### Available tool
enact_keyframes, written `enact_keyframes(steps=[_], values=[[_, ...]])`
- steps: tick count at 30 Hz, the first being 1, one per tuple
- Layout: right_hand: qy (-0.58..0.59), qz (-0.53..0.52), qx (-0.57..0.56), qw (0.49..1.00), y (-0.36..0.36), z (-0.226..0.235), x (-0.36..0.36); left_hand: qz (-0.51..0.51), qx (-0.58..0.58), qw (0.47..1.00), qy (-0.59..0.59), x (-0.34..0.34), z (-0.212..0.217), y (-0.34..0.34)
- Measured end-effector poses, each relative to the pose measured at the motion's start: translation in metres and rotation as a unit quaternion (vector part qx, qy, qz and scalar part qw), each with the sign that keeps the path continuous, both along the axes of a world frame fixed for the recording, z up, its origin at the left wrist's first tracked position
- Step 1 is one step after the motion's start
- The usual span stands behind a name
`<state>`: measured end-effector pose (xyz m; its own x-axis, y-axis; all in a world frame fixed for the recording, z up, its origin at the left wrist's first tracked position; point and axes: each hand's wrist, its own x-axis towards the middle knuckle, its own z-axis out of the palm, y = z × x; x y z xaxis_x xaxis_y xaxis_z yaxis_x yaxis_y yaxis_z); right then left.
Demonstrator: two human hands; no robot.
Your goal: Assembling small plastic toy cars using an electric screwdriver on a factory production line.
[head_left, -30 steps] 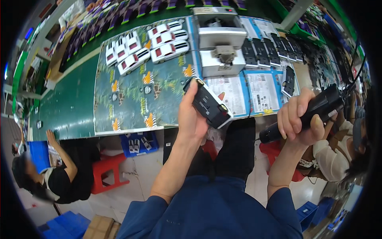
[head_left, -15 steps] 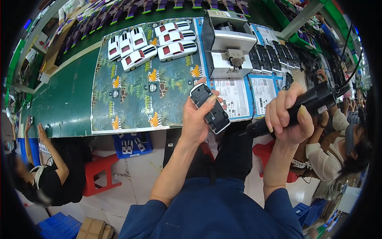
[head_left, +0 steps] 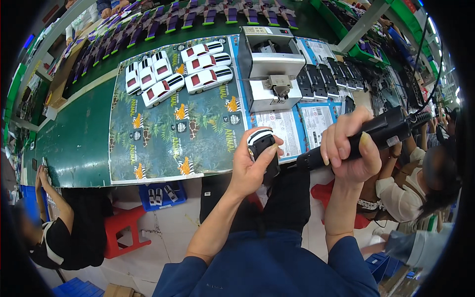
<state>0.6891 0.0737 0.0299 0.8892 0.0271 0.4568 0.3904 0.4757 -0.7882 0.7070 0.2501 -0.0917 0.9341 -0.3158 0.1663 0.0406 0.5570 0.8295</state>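
Note:
My left hand point(head_left: 251, 169) is closed around a toy car point(head_left: 259, 142), its black underside partly showing above my thumb and a white edge at its far end. In my right hand point(head_left: 350, 151) is a black electric screwdriver point(head_left: 385, 129), lying nearly level and pointing left. Its tip is close to the car's near end; whether the two touch, I cannot tell. Beyond my hands, several white toy cars point(head_left: 163, 91) with black stripes stand on a printed animal-pattern sheet point(head_left: 161, 136) on the green table.
A metal machine point(head_left: 271, 63) stands at the back middle. Right of it lie rows of black car bases point(head_left: 315, 81). Purple and green parts point(head_left: 188, 19) line the far side. A blue bin point(head_left: 162, 194) and red stools point(head_left: 123, 230) are below the table; people sit on both sides.
The toy car has tilted in my left hand and shows less of its underside. The screwdriver's tip and the car have come closer together. The whole view has shifted slightly.

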Motion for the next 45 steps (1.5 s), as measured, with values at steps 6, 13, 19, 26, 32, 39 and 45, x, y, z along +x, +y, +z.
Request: enact_keyframes(steps=[6,13,19,26,32,39,45], values=[[0.01,-0.04,-0.033,0.999,0.003,-0.006,0.001,-0.009,0.032,0.999,0.029,0.005,-0.006,0.001],[0.113,-0.278,-0.125,0.946,-0.007,-0.032,0.048,-0.125,-0.052,0.973,0.187,0.008,-0.005,0.006],[-0.001,-0.411,-0.192,0.891,-0.002,-0.054,0.035,-0.073,-0.059,0.986,0.135,-0.006,-0.005,-0.002],[0.114,-0.295,-0.381,0.869,0.068,-0.066,-0.026,0.012,0.014,0.997,0.072,-0.021,-0.007,-0.015],[0.1,-0.3,-0.396,0.862,0.056,-0.077,-0.029,0.02,0.02,1.0,0.008,-0.026,-0.005,-0.025],[0.138,-0.258,-0.43,0.854,0.047,-0.072,-0.03,0.029,0.074,0.997,-0.018,-0.027,-0.008,-0.023],[0.106,-0.16,-0.33,0.924,0.026,-0.075,-0.035,0.008,0.065,0.996,-0.063,-0.021,-0.006,-0.012]])
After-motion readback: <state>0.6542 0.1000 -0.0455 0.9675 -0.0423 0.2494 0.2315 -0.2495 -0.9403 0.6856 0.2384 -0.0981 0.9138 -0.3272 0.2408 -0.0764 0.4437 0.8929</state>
